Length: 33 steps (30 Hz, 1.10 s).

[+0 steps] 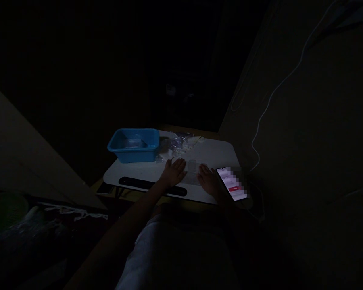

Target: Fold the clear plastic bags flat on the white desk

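Observation:
My left hand (173,172) lies flat on the white table (219,155), its fingers stretched out. Opposite it, my right hand (207,178) also rests flat with fingers extended. Between the two hands is a thin, clear plastic piece (192,166), perhaps a bag or sheet; the dim light hides its exact kind. Both hands seem to press on its sides. Behind my left hand is a heap of crumpled clear plastic (177,146).
A blue plastic basin (136,155) with something pale inside stands at the table's left. By the right edge is a lit phone (230,183). A black slot (153,186) runs along the front edge. A white cable (269,102) hangs at the right wall.

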Each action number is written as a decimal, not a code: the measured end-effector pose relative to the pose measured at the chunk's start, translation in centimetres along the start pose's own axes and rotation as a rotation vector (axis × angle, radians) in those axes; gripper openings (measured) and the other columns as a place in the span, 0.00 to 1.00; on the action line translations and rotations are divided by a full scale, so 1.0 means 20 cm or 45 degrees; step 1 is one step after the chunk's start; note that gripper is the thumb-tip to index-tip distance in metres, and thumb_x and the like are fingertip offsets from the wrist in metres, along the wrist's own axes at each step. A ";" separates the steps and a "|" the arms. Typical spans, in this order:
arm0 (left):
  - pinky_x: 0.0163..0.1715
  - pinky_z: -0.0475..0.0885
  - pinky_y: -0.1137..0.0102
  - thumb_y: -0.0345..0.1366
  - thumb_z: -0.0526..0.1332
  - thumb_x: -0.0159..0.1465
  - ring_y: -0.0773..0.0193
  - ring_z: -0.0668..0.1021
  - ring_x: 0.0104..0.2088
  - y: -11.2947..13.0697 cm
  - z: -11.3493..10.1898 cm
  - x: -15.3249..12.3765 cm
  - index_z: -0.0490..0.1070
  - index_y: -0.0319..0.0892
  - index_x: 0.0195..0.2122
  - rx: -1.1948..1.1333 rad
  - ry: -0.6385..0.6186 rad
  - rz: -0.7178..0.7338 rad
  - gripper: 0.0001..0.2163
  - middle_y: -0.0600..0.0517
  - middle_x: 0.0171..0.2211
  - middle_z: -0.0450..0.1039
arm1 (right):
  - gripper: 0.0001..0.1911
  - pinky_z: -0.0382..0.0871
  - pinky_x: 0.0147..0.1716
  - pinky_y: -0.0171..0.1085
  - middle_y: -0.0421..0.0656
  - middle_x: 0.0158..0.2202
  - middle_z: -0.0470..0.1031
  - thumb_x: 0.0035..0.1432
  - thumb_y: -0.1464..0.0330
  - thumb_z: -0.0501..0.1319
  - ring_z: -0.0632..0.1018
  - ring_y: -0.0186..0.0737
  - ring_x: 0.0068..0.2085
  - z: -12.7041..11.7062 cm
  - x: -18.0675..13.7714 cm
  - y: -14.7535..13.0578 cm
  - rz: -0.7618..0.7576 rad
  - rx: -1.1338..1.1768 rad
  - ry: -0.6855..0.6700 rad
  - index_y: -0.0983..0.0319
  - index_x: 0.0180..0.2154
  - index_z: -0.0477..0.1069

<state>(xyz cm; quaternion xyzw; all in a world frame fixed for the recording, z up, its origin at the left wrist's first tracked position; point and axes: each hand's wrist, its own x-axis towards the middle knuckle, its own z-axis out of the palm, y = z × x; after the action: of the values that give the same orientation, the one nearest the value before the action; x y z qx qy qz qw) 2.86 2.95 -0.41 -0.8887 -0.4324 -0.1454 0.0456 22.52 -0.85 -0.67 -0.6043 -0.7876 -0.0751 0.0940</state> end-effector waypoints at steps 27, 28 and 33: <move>0.53 0.48 0.47 0.49 0.47 0.63 0.52 0.55 0.60 0.01 -0.01 0.00 0.51 0.49 0.59 -0.036 -0.234 0.225 0.24 0.45 0.61 0.49 | 0.24 0.47 0.56 0.53 0.48 0.60 0.53 0.62 0.64 0.39 0.55 0.43 0.60 0.09 0.08 -0.02 -0.221 -0.068 0.004 0.62 0.57 0.55; 0.53 0.48 0.47 0.48 0.47 0.63 0.52 0.55 0.60 0.01 -0.01 0.00 0.51 0.49 0.59 -0.039 -0.234 0.230 0.24 0.45 0.61 0.49 | 0.24 0.47 0.55 0.53 0.48 0.60 0.53 0.62 0.64 0.39 0.55 0.43 0.60 0.09 0.08 -0.02 -0.221 -0.074 0.001 0.62 0.57 0.54; 0.54 0.48 0.48 0.49 0.47 0.63 0.53 0.55 0.60 0.01 -0.01 0.01 0.53 0.50 0.58 -0.030 -0.235 0.222 0.23 0.46 0.61 0.50 | 0.23 0.48 0.54 0.57 0.48 0.60 0.53 0.62 0.65 0.40 0.57 0.44 0.60 0.06 0.12 0.02 -0.167 -0.121 -0.031 0.60 0.58 0.54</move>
<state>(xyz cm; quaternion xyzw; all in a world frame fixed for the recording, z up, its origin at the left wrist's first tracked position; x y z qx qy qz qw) 3.01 2.93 -0.16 -0.9330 -0.3541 -0.0634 0.0078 22.17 1.80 -1.23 -0.5560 -0.8222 -0.1108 0.0505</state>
